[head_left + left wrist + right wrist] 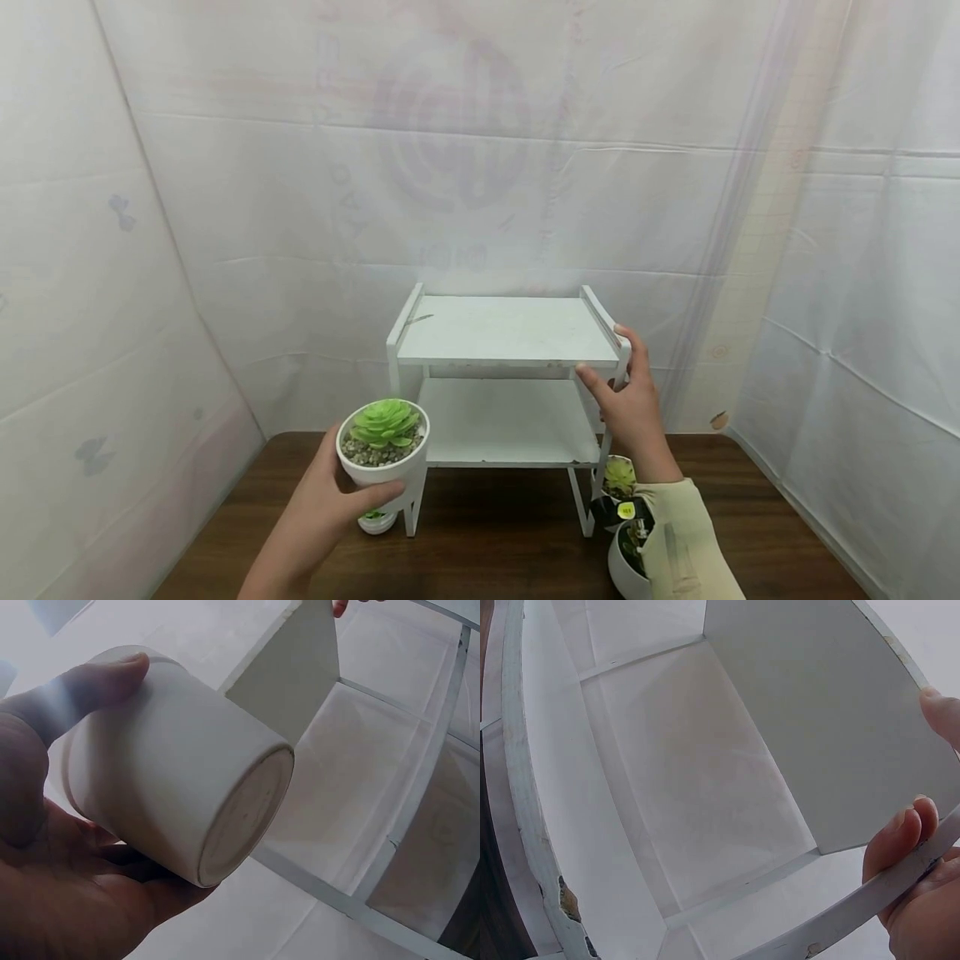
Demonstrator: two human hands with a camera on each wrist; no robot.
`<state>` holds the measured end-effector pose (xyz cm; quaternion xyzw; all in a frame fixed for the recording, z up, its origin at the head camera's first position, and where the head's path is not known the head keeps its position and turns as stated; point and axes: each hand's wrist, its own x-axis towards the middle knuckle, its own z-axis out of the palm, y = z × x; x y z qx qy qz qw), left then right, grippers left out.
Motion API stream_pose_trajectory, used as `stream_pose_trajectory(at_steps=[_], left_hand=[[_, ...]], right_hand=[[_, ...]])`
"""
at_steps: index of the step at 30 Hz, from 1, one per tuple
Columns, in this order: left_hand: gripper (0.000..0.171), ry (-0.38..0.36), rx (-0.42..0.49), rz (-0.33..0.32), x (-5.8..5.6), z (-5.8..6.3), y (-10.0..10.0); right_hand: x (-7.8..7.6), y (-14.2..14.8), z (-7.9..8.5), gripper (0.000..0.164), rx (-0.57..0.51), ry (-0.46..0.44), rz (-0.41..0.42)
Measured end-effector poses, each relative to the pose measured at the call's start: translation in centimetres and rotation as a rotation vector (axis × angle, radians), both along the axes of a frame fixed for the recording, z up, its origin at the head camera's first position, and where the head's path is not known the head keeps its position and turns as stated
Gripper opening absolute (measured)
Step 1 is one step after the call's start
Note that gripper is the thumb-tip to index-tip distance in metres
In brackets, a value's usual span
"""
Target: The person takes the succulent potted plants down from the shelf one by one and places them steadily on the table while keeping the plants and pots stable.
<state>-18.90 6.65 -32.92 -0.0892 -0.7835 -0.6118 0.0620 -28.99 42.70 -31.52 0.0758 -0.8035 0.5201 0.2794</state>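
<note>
My left hand (318, 500) holds a potted succulent (384, 423), a bright green rosette set in pebbles in a white pot. It is raised just left of a white two-tier shelf (510, 329) and overlaps the shelf's left front leg in the head view. Seen from the left wrist, the white pot (172, 750) is tilted with its underside showing, thumb on one side and fingers beneath. My right hand (633, 408) grips the shelf's upper right front corner. In the right wrist view, curled fingers (892, 844) wrap the upright post and the thumb touches the top board's front edge.
Behind my left hand, a small white pot (377, 523) stands by the left leg. Two more potted plants, one yellow-green (619, 477) and one darker (628, 567), stand beneath my right forearm. White sheeting (480, 167) hangs behind the brown wooden table (495, 558).
</note>
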Motion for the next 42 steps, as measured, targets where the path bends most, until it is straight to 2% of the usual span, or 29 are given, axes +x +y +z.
stream_pose_trajectory(at_steps=[7,17,22,33,42], left_hand=[[0.093,-0.019,-0.056,0.028,0.0,-1.0,-0.5],[0.093,0.035,-0.148,0.069,-0.1,-2.4,-1.5],[0.093,0.023,-0.145,0.076,-0.2,-3.0,-1.7],[0.097,-0.074,-0.152,0.086,-0.2,-4.3,-2.2],[0.096,-0.041,-0.132,0.066,-0.5,-5.9,-2.6]], right_hand=[[0.1,-0.1,0.1,0.079,-0.001,-0.001,-0.004],[0.1,-0.1,0.1,0.079,-0.008,0.003,0.002],[0.1,-0.1,0.1,0.08,-0.015,0.002,0.009],[0.1,0.1,0.1,0.08,-0.015,-0.01,0.007],[0.2,0.1,0.1,0.079,-0.01,0.002,0.003]])
